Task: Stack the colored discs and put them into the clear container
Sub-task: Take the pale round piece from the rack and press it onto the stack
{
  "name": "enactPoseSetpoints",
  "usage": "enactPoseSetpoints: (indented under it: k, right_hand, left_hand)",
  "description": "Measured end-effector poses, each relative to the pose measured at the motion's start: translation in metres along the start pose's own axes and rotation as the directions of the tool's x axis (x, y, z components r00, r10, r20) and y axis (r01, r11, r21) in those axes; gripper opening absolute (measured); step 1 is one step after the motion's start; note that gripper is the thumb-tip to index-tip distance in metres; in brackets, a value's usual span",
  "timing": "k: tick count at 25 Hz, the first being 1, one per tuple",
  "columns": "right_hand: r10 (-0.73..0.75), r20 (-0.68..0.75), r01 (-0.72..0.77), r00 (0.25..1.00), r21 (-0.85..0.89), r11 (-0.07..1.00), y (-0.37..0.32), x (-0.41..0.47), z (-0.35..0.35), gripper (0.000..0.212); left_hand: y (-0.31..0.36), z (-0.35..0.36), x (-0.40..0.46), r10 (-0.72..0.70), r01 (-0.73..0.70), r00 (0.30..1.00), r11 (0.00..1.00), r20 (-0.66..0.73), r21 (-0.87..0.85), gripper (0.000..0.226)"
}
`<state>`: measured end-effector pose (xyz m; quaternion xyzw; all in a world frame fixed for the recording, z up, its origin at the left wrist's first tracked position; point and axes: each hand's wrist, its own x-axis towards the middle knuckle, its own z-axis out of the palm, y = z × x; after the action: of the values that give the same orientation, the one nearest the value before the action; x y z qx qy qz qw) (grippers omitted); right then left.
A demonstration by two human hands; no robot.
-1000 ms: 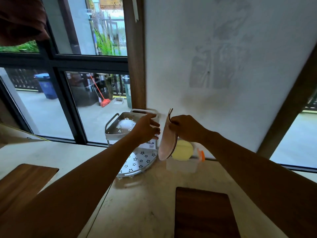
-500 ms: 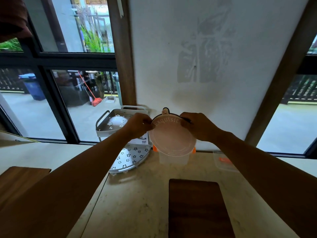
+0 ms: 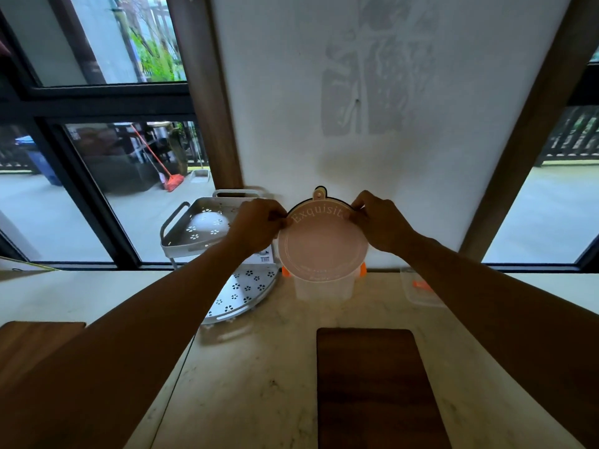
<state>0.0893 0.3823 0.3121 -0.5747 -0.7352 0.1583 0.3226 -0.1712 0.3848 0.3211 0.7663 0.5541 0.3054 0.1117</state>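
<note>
Discs [image 3: 321, 244] held up face-on, pink one w/ "Exquisite" lettering toward the camera, a dark rim edge showing behind it at top, so prob. more than one in the stack; exact count can't be told. Small hanging tab at the top. Stack hovering directly over the clear container [image 3: 321, 286], lower edge overlapping its mouth in view; touching or not — can't tell. Pinched at the upper left edge by left hand [image 3: 259, 226], fingers closed on the rim; pinched at the upper right edge by right hand [image 3: 379, 222], fingers likewise closed on the rim. Container w/ orange clips at both sides, standing on the pale counter [image 3: 259, 367] against the wall. Contents hidden by the discs.

Progress, as a judgement: stacking looks done or nearly so; insertion not yet done. Left to do: tip flat or slide down into the container, release.

Further out: white perforated corner rack [image 3: 233, 286] just left of the container, clear lid [image 3: 421, 288] w/ orange mark to the right, dark wood board [image 3: 372, 384] nearer the camera.
</note>
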Motion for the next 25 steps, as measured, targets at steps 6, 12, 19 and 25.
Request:
enactPoseSetpoints:
  k: [6, 12, 19, 25]
  right_hand:
    - [-0.028, -0.041, 0.026, 0.999, -0.037, 0.999, 0.045, 0.038, 0.024, 0.017]
    - [-0.087, -0.137, 0.074, 0.987, -0.099, 0.992, 0.094, 0.077, 0.056, 0.019]
    - [-0.054, -0.104, 0.049, 0.993, -0.051, 0.997, 0.155, 0.102, 0.106, 0.017]
    - [-0.001, -0.063, 0.000, 0.998, -0.018, 1.000, 0.194, 0.111, 0.158, 0.017]
  left_hand:
    - [-0.018, 0.036, 0.034, 0.027, -0.026, 1.000, 0.998, -0.012, 0.064, 0.013]
    - [-0.050, 0.086, 0.075, -0.008, 0.008, 1.000, 0.999, -0.005, 0.038, 0.015]
    - [-0.100, 0.165, 0.097, -0.096, 0.095, 0.994, 0.995, -0.060, -0.010, 0.015]
    - [-0.142, 0.213, 0.101, -0.135, 0.135, 0.990, 0.991, -0.036, 0.007, 0.014]
